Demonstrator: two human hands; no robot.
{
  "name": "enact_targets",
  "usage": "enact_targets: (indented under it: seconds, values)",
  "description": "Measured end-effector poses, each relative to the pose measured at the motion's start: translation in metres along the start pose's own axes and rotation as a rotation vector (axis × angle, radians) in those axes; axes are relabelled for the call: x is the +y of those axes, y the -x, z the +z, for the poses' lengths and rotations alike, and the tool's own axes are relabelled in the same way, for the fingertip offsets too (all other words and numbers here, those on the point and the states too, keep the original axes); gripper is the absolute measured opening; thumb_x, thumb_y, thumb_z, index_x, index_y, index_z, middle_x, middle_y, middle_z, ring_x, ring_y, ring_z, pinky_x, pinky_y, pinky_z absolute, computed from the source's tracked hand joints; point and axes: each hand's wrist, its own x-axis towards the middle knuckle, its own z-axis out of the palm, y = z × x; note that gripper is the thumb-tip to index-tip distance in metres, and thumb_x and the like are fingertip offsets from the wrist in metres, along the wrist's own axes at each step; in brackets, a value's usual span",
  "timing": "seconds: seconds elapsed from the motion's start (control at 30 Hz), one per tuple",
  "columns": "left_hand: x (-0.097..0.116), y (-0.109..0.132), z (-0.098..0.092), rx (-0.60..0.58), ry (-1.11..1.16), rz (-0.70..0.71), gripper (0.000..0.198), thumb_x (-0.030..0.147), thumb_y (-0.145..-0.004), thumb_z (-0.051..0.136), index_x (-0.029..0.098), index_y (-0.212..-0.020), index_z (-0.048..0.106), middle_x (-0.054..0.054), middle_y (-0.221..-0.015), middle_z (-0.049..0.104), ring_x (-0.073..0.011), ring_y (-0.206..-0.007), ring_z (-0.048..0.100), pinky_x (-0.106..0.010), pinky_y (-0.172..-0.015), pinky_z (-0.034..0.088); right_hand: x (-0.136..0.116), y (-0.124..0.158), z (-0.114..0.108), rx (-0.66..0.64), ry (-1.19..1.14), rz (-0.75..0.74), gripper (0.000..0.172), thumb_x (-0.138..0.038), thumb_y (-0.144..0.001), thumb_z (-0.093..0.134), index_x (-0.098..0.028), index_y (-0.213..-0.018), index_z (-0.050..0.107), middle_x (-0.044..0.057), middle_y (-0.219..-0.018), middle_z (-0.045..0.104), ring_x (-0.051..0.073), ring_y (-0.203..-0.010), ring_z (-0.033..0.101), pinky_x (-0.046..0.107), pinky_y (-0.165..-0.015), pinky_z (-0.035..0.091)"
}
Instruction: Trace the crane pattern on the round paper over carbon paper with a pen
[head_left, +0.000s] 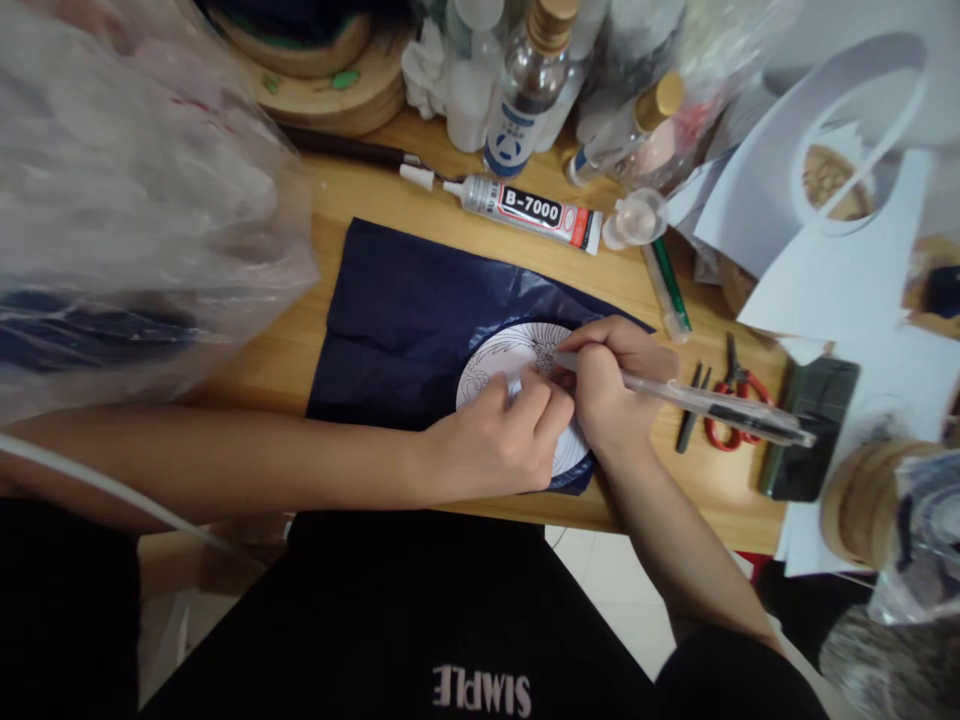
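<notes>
My right hand [619, 375] is closed around a clear-barrelled pen [712, 403], its tip down at a round white paper [487, 365] printed with fine black line drawing. Beside it my left hand [517, 430] rests on the paper's lower part, fingers curled in; a small pale bit shows near its fingertips, and whether it grips anything is hidden. Beneath the paper lies a dark blue glossy sheet [405, 310], spread on the wooden table. Both hands cover the middle and right of the drawing.
Behind the sheet lie a B-7000 glue tube [525, 208] and small bottles [525, 90]. To the right are red-handled scissors [735, 405], tweezers [692, 408], a dark phone [810, 428] and curled white paper [810, 240]. A plastic bag [150, 200] fills the left.
</notes>
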Motion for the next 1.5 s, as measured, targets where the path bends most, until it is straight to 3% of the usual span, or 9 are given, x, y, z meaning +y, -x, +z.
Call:
enact_targets:
  seconds: [0.2,0.43,0.67,0.83,1.0,1.5]
  values:
    - [0.0,0.0,0.0,-0.008,-0.011,0.0,0.019,0.012,-0.088,0.052,0.003,-0.09,0.069,-0.014,-0.089,0.071,-0.0231,-0.08,0.067,-0.029,-0.057,0.054,-0.001,0.0,0.0,0.016,-0.018,0.022,0.021,-0.012,-0.067,0.045,-0.02,-0.058,0.062,-0.004,-0.052,0.06,0.01,-0.047,0.056,0.023,-0.045,0.043]
    - [-0.001,0.0,0.0,-0.018,-0.044,0.004,0.018,0.01,-0.091,0.052,0.006,-0.09,0.07,-0.013,-0.089,0.071,-0.0221,-0.081,0.066,-0.029,-0.056,0.053,-0.003,-0.001,-0.003,0.139,-0.115,0.107,0.024,-0.011,-0.065,0.041,-0.021,-0.057,0.062,-0.005,-0.046,0.057,0.008,-0.038,0.048,0.022,-0.036,0.034]
    - [0.0,0.0,0.0,-0.01,-0.014,0.005,0.019,0.013,-0.09,0.057,-0.001,-0.098,0.067,-0.015,-0.089,0.07,-0.0241,-0.083,0.068,-0.03,-0.06,0.054,-0.002,-0.011,-0.021,0.287,-0.302,0.097,0.022,-0.009,-0.062,0.042,-0.019,-0.053,0.06,-0.005,-0.042,0.053,0.008,-0.035,0.045,0.022,-0.034,0.029]
    - [-0.002,-0.001,0.0,-0.011,-0.01,0.023,0.019,0.011,-0.089,0.057,-0.002,-0.099,0.067,-0.015,-0.09,0.071,-0.0241,-0.083,0.068,-0.03,-0.06,0.055,0.007,-0.011,-0.026,0.201,-0.249,0.153,0.021,-0.011,-0.061,0.042,-0.018,-0.051,0.059,-0.005,-0.039,0.051,0.008,-0.032,0.041,0.022,-0.032,0.028]
    - [-0.002,-0.001,0.0,-0.009,0.0,0.035,0.023,0.012,-0.087,0.06,-0.004,-0.101,0.066,-0.016,-0.09,0.071,-0.0252,-0.082,0.069,-0.031,-0.062,0.056,0.011,-0.003,-0.022,0.097,-0.131,0.096,0.021,-0.013,-0.064,0.043,-0.018,-0.055,0.061,-0.005,-0.043,0.054,0.008,-0.038,0.046,0.021,-0.038,0.035]
    - [-0.002,-0.002,-0.001,-0.002,-0.01,0.047,0.019,0.009,-0.086,0.06,-0.004,-0.1,0.066,-0.016,-0.089,0.071,-0.0246,-0.081,0.069,-0.03,-0.062,0.057,0.011,-0.005,-0.022,0.11,-0.055,0.019,0.021,-0.013,-0.067,0.045,-0.018,-0.055,0.061,-0.004,-0.047,0.055,0.008,-0.045,0.05,0.022,-0.045,0.04]
